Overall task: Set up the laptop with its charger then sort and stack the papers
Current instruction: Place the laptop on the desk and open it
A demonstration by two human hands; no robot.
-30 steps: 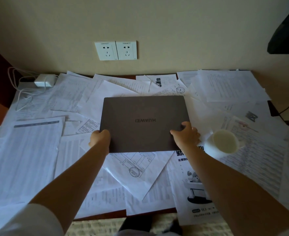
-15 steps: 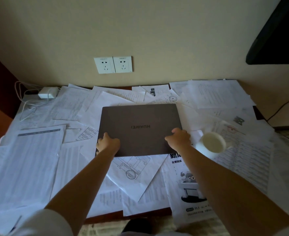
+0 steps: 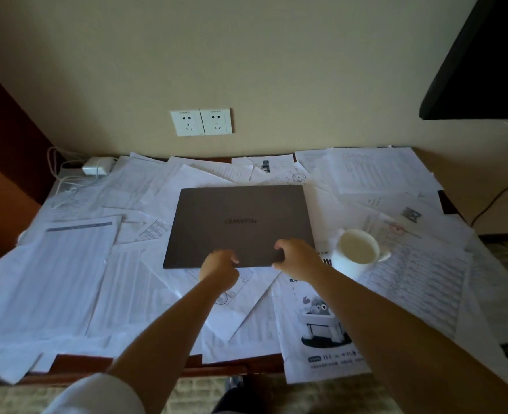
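Loose printed papers (image 3: 76, 264) cover the wooden desk (image 3: 76, 361), and the closed grey Huawei laptop (image 3: 238, 222) lies flat on them at the middle. Both hands sit at its near edge: the left hand (image 3: 218, 268) and right hand (image 3: 296, 253) each curl their fingers onto that edge, gripping it. A white mug (image 3: 357, 252) stands just right of the laptop, and the white charger (image 3: 96, 169) rests at the far left corner below the wall sockets (image 3: 201, 121).

Dim, even light; soft shadows — slight blur; wide-angle bending at the edges.
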